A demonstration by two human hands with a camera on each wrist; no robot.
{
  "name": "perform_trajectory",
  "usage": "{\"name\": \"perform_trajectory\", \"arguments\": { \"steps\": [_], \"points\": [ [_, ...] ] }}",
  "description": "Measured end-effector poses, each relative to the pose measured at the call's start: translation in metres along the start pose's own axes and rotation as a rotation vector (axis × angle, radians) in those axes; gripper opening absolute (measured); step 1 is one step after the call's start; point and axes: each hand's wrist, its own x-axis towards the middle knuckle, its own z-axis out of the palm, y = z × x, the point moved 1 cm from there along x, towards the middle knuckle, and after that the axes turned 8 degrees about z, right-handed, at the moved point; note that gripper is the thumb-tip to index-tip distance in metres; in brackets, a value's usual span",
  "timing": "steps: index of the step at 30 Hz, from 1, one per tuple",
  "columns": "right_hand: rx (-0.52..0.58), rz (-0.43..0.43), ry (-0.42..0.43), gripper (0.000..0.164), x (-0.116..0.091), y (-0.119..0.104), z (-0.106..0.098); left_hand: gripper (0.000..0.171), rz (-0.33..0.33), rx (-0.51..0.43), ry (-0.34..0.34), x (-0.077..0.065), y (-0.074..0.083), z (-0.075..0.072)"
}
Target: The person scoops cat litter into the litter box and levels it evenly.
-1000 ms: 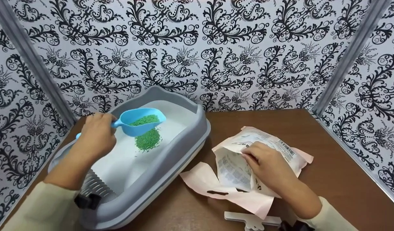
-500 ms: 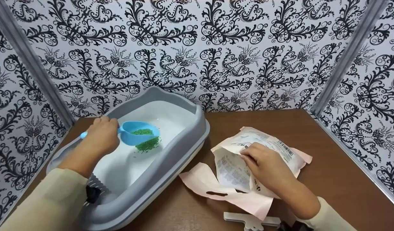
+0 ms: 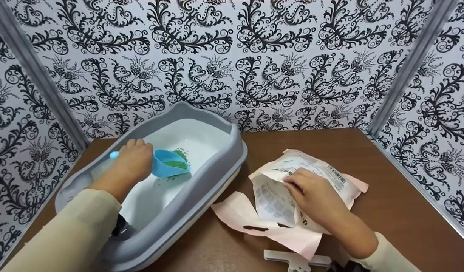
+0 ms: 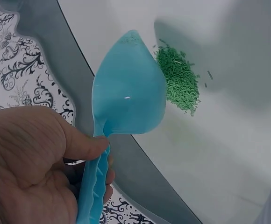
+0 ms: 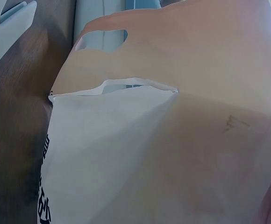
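In the head view my left hand grips the handle of a blue scoop above a grey-rimmed litter box. Green pellets lie in the scoop, towards its tip. Partly behind it, a small pile of green pellets rests on the box's white floor, plain in the left wrist view. There my thumb presses along the scoop's handle. My right hand pinches the torn mouth of a pale pink paper bag, holding it open towards me. How full the bag is stays hidden.
A white bag clip lies on the brown table at the front, below the bag's torn handle strip. Patterned panels stand behind and on both sides. The litter box takes up the table's left part.
My left hand has moved right and towards me, lowering the scoop, which now tips more to the right. The far part of the pile has come into view. The right hand stays still on the bag.
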Motion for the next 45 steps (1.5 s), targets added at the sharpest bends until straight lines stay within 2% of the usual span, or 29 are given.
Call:
{"name": "perform_trajectory", "arguments": {
  "steps": [12,25,38,45],
  "points": [
    [0.019,-0.011,0.017,0.009,0.000,0.000,0.000,0.022,0.060,0.067,0.040,0.003,0.004,-0.002],
    [0.031,-0.010,0.012,0.009,-0.001,0.000,0.001,0.025,0.108,0.102,0.089,0.006,0.007,-0.003],
    [0.042,0.001,-0.004,0.007,-0.002,-0.001,0.001,0.022,0.170,0.228,0.118,0.006,0.014,-0.004],
    [0.027,-0.014,0.012,0.008,-0.002,0.000,0.002,0.017,0.221,0.276,0.178,0.007,0.017,-0.004]
  ]
}}
